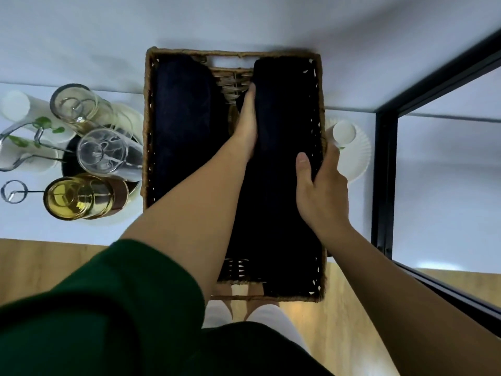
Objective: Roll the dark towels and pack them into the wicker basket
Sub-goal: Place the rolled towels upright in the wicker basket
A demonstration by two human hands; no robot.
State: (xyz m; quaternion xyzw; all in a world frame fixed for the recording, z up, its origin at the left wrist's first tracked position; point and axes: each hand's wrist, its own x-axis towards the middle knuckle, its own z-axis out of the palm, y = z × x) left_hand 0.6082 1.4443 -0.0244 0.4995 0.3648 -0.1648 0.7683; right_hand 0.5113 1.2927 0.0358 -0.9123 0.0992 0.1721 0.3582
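**Risk: basket tipping off the near edge**

The wicker basket (146,131) overhangs the table's (29,226) near edge. Left roll (184,126) lies along its left wall and right roll (282,164) along the right wall, with a gap between.

My left grip (248,123) is flat, fingers straight against the right roll's inner flank. My right grip (320,185) clamps the right rim, thumb on the roll.

- Pressing down at the near end could tip the basket.
- Letting go early, the roll may slacken into the gap.
- A sideways shove would likely hit the glass bottles (105,156) just beside the left wall or the white vase (355,156) on the right.
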